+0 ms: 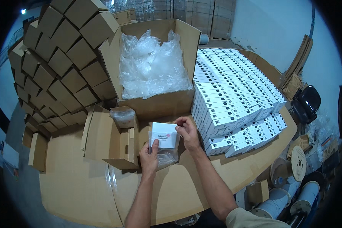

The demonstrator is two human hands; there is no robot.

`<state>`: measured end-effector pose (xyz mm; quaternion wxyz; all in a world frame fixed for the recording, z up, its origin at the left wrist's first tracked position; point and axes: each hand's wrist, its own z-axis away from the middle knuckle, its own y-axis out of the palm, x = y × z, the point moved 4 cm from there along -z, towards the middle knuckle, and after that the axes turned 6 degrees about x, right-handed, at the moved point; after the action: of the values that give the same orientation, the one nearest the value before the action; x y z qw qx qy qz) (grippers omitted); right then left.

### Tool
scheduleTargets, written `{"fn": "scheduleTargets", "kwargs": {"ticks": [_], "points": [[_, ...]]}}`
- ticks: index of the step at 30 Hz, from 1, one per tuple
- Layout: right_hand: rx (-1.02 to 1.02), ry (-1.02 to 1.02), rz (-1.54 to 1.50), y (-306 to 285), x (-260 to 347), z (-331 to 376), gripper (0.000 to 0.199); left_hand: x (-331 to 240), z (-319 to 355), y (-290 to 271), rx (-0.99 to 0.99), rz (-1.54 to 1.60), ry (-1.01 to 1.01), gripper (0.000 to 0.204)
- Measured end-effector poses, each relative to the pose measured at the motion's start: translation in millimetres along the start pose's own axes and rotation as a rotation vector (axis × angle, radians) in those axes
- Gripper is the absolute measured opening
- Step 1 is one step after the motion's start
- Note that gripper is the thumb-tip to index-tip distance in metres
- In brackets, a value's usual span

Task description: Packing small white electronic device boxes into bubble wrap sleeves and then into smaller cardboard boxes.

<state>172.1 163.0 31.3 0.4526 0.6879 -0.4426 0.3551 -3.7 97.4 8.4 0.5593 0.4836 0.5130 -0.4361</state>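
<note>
A thin white box (164, 131) with a small red mark is held up over the cardboard-covered table, its lower part inside a clear plastic bag (167, 157). My left hand (149, 156) grips the bag and the box at their lower left, thumb across the front. At the box's upper right corner, my right hand (187, 133) is closed, thumb and fingers pinched; whether they also catch the bag's edge I cannot tell. Just left of my hands stands an open small carton (121, 154) with a clear bag (123, 117) in its far end.
Behind my hands a large open carton (140, 106) holds many clear plastic bags (152, 64). To the right rise packed rows of white boxes (231, 102). Brown cartons (64, 57) are piled high on the left. Cable spools (298, 163) stand on the floor at right.
</note>
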Motion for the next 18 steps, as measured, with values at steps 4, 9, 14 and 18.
{"fn": "scheduleTargets", "kwargs": {"ticks": [4,9,14,18], "points": [[0.077,0.183,-0.068,3.9,-10.3,8.9,0.031,1.0,1.0,5.1,-0.058,0.213,-0.066,0.036],[0.188,0.319,-0.079,-2.1,-27.2,26.6,0.027,10.9,-4.0,7.3,-0.058,0.227,-0.014,0.035],[0.132,0.207,0.082,-5.2,-38.5,32.0,0.020,15.9,-8.8,2.7,0.017,0.225,-0.043,0.034],[0.066,0.189,-0.039,-1.4,-34.3,27.8,0.022,17.7,-10.8,2.7,0.046,0.184,0.011,0.033]]}}
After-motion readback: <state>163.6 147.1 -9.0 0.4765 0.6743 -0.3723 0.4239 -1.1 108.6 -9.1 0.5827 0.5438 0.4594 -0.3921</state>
